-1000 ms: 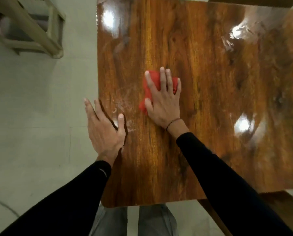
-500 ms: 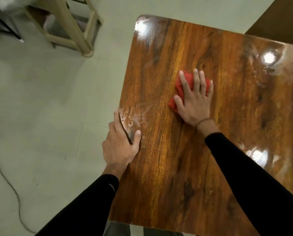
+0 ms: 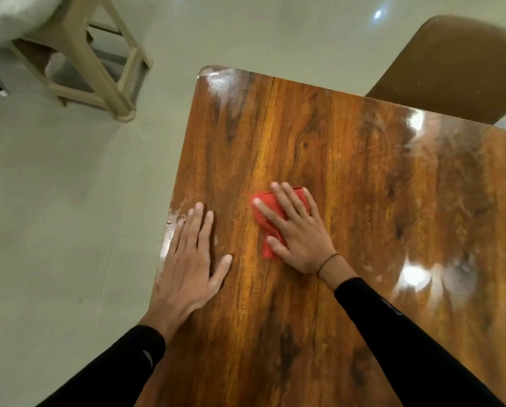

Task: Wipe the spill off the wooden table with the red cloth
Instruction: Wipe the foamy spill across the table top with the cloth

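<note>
From the head view, I see my right hand (image 3: 297, 230) pressing the red cloth (image 3: 270, 227) flat, fingers straight. My left hand (image 3: 191, 259) lies open, covering whitish spill (image 3: 169, 227) at the wooden table (image 3: 348, 171) edge; I'd lift it and sweep leftward.

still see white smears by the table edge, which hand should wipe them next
Right. The right hand already presses flat on the red cloth, just beside the whitish smear at the wooden table edge. The left hand lies bare and flat by the smear.
</note>
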`<state>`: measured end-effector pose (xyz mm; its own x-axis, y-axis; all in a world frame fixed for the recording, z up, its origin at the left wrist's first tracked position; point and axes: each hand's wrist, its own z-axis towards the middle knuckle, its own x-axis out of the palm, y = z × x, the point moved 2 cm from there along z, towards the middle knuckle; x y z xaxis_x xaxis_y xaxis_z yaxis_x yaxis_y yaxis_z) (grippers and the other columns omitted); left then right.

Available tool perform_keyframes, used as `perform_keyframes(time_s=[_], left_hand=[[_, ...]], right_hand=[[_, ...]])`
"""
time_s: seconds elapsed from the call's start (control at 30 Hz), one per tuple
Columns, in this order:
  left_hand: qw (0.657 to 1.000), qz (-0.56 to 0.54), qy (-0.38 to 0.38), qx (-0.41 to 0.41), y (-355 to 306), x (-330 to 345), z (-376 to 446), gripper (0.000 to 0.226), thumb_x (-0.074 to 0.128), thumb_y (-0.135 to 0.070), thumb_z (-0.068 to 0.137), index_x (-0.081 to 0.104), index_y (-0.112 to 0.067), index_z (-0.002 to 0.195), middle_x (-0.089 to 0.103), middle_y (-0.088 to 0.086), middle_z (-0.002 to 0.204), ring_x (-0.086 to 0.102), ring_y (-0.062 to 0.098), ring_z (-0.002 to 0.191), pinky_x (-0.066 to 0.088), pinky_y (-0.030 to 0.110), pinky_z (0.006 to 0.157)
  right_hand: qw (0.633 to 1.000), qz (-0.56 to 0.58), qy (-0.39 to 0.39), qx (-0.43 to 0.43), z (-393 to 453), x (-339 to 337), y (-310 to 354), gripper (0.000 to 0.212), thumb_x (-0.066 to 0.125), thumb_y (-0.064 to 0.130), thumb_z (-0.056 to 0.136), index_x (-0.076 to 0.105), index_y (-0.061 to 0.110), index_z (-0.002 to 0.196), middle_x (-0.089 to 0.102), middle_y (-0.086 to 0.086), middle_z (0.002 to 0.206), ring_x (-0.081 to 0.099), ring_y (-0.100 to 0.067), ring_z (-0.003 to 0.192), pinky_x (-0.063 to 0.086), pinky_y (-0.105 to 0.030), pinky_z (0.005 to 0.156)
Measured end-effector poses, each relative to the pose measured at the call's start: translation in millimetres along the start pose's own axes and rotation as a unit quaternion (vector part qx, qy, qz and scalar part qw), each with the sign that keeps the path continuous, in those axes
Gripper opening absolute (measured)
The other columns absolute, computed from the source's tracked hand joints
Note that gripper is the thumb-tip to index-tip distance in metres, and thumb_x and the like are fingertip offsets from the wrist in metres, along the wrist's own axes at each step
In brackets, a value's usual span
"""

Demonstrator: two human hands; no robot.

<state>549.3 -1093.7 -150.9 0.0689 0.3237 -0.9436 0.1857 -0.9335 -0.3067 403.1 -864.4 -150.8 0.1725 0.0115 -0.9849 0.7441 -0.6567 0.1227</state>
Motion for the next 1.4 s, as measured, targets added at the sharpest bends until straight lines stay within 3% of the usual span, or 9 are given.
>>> perform_keyframes(time_s=[0.13, 0.3, 0.5, 0.7, 0.87, 0.97, 1.07, 1.23, 1.4], left_hand=[[0.999, -0.030, 0.025, 0.013, -50.3, 9.3, 52.5, 0.091, 0.043, -0.062, 0.110, 0.010, -0.011, 0.178, -0.006, 0.010, 0.187, -0.009, 0.022, 0.174, -0.003, 0.045, 0.141], [1.000, 0.018, -0.005, -0.003, -66.7, 34.6, 73.4, 0.092, 0.035, -0.068, 0.110, 0.008, -0.013, 0.179, -0.005, 0.010, 0.187, -0.005, 0.026, 0.174, 0.003, 0.051, 0.141], [0.999, 0.039, -0.037, 0.002, -65.3, 41.6, 71.5, 0.095, 0.038, -0.071, 0.107, 0.013, -0.013, 0.179, 0.002, 0.009, 0.188, 0.000, 0.026, 0.174, 0.007, 0.052, 0.141], [0.998, 0.051, -0.043, -0.001, -66.3, 41.3, 74.1, 0.096, 0.042, -0.071, 0.106, 0.017, -0.013, 0.178, 0.005, 0.009, 0.188, 0.005, 0.027, 0.174, 0.007, 0.051, 0.140], [0.997, 0.059, -0.044, 0.007, -66.4, 41.2, 75.3, 0.097, 0.043, -0.071, 0.104, 0.015, -0.016, 0.179, 0.004, 0.009, 0.188, 0.005, 0.028, 0.174, 0.004, 0.049, 0.140], [0.997, 0.051, -0.046, 0.024, -66.3, 39.6, 75.4, 0.095, 0.043, -0.069, 0.105, 0.016, -0.017, 0.179, 0.005, 0.008, 0.188, 0.006, 0.029, 0.174, 0.008, 0.053, 0.140], [0.996, 0.046, -0.036, 0.062, -69.2, 38.0, 74.1, 0.091, 0.045, -0.068, 0.105, 0.020, -0.019, 0.178, 0.005, 0.008, 0.188, 0.005, 0.027, 0.174, 0.012, 0.055, 0.139], [0.994, 0.051, -0.022, 0.096, -70.2, 36.4, 74.1, 0.090, 0.045, -0.067, 0.105, 0.022, -0.020, 0.178, 0.004, 0.006, 0.188, 0.008, 0.026, 0.174, 0.013, 0.053, 0.140], [0.995, 0.051, -0.022, 0.088, -72.1, 33.3, 75.1, 0.091, 0.046, -0.068, 0.103, 0.024, -0.023, 0.178, 0.007, 0.004, 0.188, 0.010, 0.025, 0.174, 0.012, 0.051, 0.140]], right_hand=[[0.987, 0.018, -0.012, 0.161, -6.5, -9.0, -83.2, 0.081, 0.036, 0.066, 0.110, 0.012, 0.039, 0.183, 0.000, -0.008, 0.192, 0.001, -0.034, 0.178, 0.006, -0.069, 0.139], [0.947, 0.052, -0.055, 0.312, 84.1, -24.2, -150.2, 0.080, 0.032, 0.067, 0.110, 0.016, 0.037, 0.182, 0.011, -0.015, 0.190, 0.007, -0.040, 0.176, 0.003, -0.069, 0.139], [0.979, 0.018, -0.031, 0.203, 162.7, -34.4, -119.2, 0.081, 0.028, 0.068, 0.111, 0.006, 0.038, 0.183, 0.000, -0.016, 0.191, 0.000, -0.037, 0.177, -0.002, -0.069, 0.139], [1.000, 0.001, -0.017, -0.006, 79.7, -24.3, -98.4, 0.082, 0.042, 0.062, 0.108, 0.017, 0.037, 0.183, 0.013, -0.013, 0.190, 0.012, -0.035, 0.177, 0.007, -0.067, 0.140], [0.997, 0.005, -0.002, 0.076, 25.6, -27.2, -167.6, 0.082, 0.033, 0.069, 0.109, 0.018, 0.037, 0.183, 0.007, -0.012, 0.191, 0.008, -0.037, 0.177, 0.008, -0.069, 0.139], [0.984, 0.021, -0.014, 0.177, 50.4, -36.3, -193.7, 0.083, 0.030, 0.071, 0.107, 0.020, 0.036, 0.182, 0.011, -0.013, 0.190, 0.010, -0.038, 0.176, 0.005, -0.068, 0.139], [0.976, 0.023, -0.028, 0.215, 91.4, -39.1, -187.0, 0.085, 0.027, 0.072, 0.106, 0.019, 0.035, 0.182, 0.014, -0.016, 0.189, 0.013, -0.040, 0.176, 0.006, -0.069, 0.139], [0.991, 0.009, -0.028, 0.134, 104.3, -33.6, -140.2, 0.086, 0.031, 0.073, 0.107, 0.017, 0.036, 0.183, 0.015, -0.017, 0.189, 0.014, -0.039, 0.176, 0.005, -0.069, 0.139], [0.999, -0.003, -0.025, 0.038, 9.3, -13.0, -115.6, 0.084, 0.041, 0.067, 0.109, 0.018, 0.034, 0.183, 0.011, -0.016, 0.190, 0.011, -0.037, 0.177, 0.009, -0.069, 0.139]])
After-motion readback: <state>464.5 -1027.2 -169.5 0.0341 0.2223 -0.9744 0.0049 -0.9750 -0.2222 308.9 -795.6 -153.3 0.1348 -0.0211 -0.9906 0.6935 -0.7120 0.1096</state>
